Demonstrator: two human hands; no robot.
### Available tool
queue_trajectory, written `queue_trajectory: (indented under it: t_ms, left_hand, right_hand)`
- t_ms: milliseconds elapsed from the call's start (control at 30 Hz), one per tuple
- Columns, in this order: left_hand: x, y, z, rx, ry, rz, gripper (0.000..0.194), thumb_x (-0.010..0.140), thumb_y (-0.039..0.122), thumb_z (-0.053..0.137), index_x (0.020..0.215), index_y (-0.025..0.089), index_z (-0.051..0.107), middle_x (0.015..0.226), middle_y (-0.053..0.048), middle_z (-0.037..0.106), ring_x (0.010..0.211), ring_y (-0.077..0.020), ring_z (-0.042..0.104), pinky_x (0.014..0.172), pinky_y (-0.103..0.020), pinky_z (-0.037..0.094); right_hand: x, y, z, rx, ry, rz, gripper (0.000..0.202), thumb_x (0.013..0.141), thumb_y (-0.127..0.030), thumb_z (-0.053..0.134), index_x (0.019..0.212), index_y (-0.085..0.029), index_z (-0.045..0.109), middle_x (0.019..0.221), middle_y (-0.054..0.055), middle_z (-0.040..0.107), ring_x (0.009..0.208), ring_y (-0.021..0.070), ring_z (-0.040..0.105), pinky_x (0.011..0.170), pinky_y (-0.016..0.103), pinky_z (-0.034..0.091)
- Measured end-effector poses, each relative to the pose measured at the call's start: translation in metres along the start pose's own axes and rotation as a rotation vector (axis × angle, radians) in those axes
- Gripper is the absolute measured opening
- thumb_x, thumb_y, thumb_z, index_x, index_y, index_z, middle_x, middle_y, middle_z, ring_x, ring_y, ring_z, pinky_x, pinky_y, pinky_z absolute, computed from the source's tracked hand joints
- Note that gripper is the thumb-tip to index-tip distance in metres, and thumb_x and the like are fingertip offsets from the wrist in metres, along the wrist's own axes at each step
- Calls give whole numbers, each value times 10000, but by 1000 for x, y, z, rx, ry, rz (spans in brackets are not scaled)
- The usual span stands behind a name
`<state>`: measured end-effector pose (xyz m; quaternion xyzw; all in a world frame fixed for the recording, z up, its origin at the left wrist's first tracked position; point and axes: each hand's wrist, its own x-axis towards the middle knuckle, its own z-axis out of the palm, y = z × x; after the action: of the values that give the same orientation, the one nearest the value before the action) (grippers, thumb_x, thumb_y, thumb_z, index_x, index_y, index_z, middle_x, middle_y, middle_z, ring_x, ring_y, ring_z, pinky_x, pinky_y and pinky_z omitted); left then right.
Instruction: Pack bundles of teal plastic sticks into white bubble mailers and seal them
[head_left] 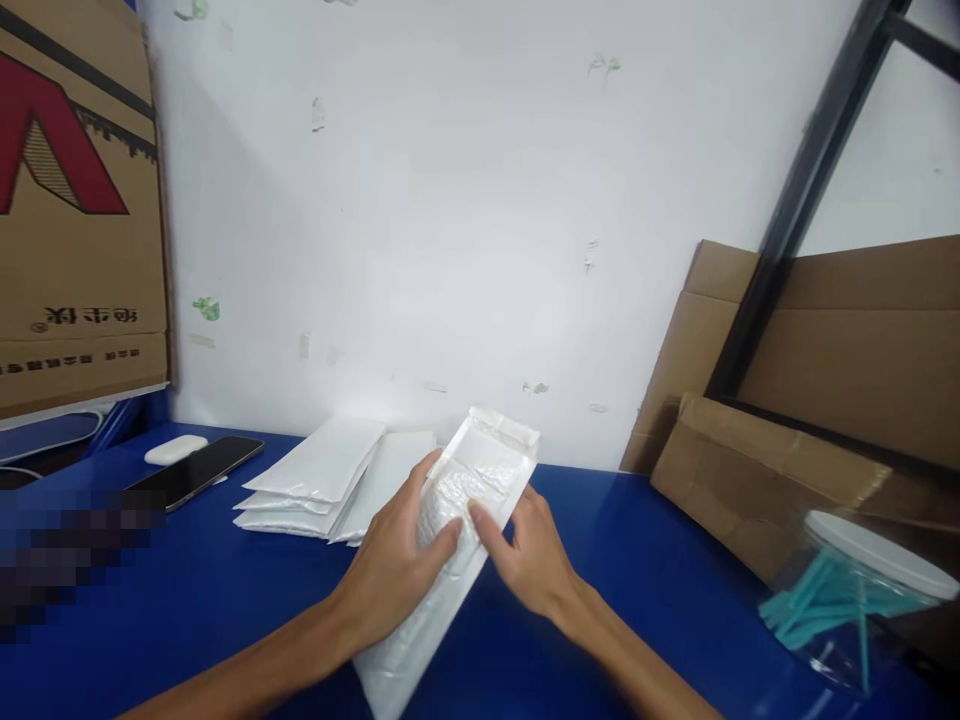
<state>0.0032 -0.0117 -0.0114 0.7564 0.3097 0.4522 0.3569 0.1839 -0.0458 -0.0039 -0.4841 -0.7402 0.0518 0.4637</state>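
A white padded envelope [480, 470] is held up at a slant above the blue table, its narrow top end tilted to the right. My left hand [401, 550] grips its left edge, with the thumb lying on the front face. On the right edge, my right hand [529, 550] holds it with the thumb on the front and the fingers behind, partly hidden. Behind my left hand lies a pile of white envelopes [322, 465], and beside it another white envelope [386, 480] partly covered by that hand.
On the blue table [637, 600], a black phone [202, 470] and a white case [176, 449] lie at the left. A clear jar [847, 600] with teal sticks stands at the right, near brown cardboard [750, 470]. A printed carton [82, 250] is at the far left.
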Motion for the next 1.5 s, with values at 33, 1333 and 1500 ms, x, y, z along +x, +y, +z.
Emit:
queue_trajectory:
  t_ms: [33, 1333, 1500]
  left_hand:
    - [1, 3, -1, -105, -25, -53, 682, 864, 380, 586, 1477, 262, 309, 1438, -108, 475, 1318, -319, 447, 1069, -478, 380]
    - [19, -7, -20, -546, -19, -331, 524, 859, 510, 405, 1030, 121, 710, 746, -70, 663, 625, -201, 588, 532, -279, 380]
    - [20, 4, -15, -330, 24, -207, 237, 784, 326, 619, 929, 174, 729, 950, -59, 708, 909, -235, 626, 775, -320, 446]
  right_hand:
    - [1, 3, 0, 96, 37, 110, 278, 910, -392, 498, 860, -182, 673, 860, 56, 699, 842, 250, 618, 788, 360, 441]
    - [10, 24, 4, 752, 76, 330, 178, 842, -333, 541, 820, -185, 638, 809, 22, 606, 663, 161, 552, 646, 280, 453]
    - [10, 24, 1, 797, 33, 284, 240, 821, -277, 416, 793, -172, 630, 795, 50, 614, 659, 185, 575, 673, 320, 477]
